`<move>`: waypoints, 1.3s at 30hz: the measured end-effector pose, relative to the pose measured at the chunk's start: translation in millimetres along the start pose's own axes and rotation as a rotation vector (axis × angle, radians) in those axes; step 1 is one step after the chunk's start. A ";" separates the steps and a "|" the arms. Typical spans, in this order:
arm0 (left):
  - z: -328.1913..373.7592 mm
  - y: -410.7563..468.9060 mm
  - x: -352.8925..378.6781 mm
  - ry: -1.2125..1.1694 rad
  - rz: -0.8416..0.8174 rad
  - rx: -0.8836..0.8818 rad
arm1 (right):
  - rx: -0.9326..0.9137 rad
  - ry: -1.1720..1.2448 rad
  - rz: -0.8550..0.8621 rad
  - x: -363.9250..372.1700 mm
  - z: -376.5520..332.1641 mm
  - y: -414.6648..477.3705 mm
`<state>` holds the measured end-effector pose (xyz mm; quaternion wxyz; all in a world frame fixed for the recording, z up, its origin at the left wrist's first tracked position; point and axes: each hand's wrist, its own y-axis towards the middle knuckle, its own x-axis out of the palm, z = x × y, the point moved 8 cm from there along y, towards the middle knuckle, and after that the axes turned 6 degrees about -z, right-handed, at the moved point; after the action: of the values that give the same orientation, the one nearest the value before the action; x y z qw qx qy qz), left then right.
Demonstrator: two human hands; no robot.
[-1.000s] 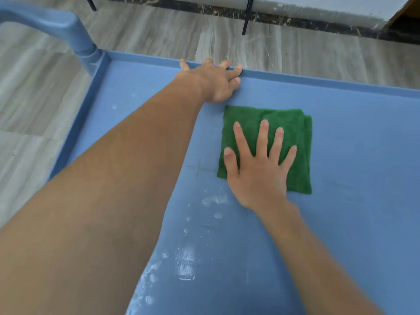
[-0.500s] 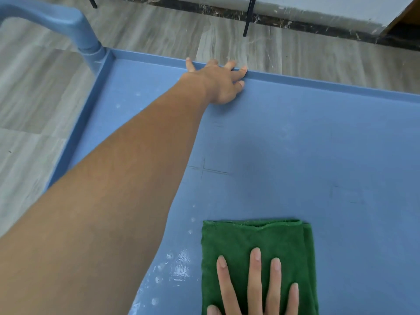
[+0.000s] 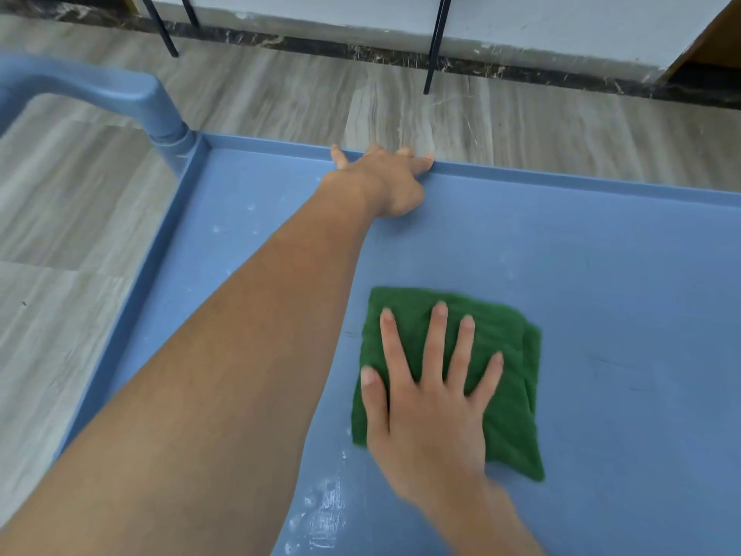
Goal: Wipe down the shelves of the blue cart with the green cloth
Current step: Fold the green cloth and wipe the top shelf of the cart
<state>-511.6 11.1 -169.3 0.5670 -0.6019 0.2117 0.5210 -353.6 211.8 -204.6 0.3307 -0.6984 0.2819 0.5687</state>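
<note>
The blue cart's top shelf (image 3: 601,274) fills most of the view, with a raised rim along its far and left sides. A folded green cloth (image 3: 505,355) lies flat on the shelf near the middle. My right hand (image 3: 429,399) presses down on the cloth, palm flat and fingers spread. My left hand (image 3: 385,182) reaches across to the far rim, its fingers hooked over the edge and gripping it. Wet droplets and streaks (image 3: 324,511) shine on the shelf just left of my right wrist.
The cart's blue handle (image 3: 132,98) rises at the far left corner. Beyond the cart lies grey wood-look floor (image 3: 521,126), with thin black furniture legs (image 3: 435,46) and a white wall base further back.
My right hand slid the cloth toward me, then pushed it back away and slightly right. My left hand stayed on the far rim. The view tilted up a little.
</note>
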 end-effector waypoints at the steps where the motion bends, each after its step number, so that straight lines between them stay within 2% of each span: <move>1: 0.3 -0.3 0.0 -0.009 0.000 0.005 | 0.016 0.007 -0.003 -1.1 -1.3 19.1; 12: -1.7 -0.2 -4.3 -0.109 0.031 0.054 | 0.074 0.027 -0.115 -10.6 -16.7 197.1; 16: -8.1 -1.0 -8.6 -0.169 -0.010 0.082 | 0.106 0.018 -0.113 -12.4 -17.9 205.6; 21: -80.6 -9.7 -11.5 -0.082 0.018 -0.039 | 0.097 0.038 -0.082 -17.2 -17.7 199.2; 28: -95.3 -9.5 -2.1 0.063 0.084 -0.032 | 0.082 0.044 -0.080 -2.9 -25.1 142.9; 39: -101.0 -6.5 -0.3 0.094 0.049 0.016 | 0.016 -0.003 -0.084 12.7 -62.2 -61.3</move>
<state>-467.1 -78.5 -184.8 0.5484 -0.6155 0.2571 0.5043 -266.1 201.1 -200.0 0.3604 -0.7061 0.2564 0.5529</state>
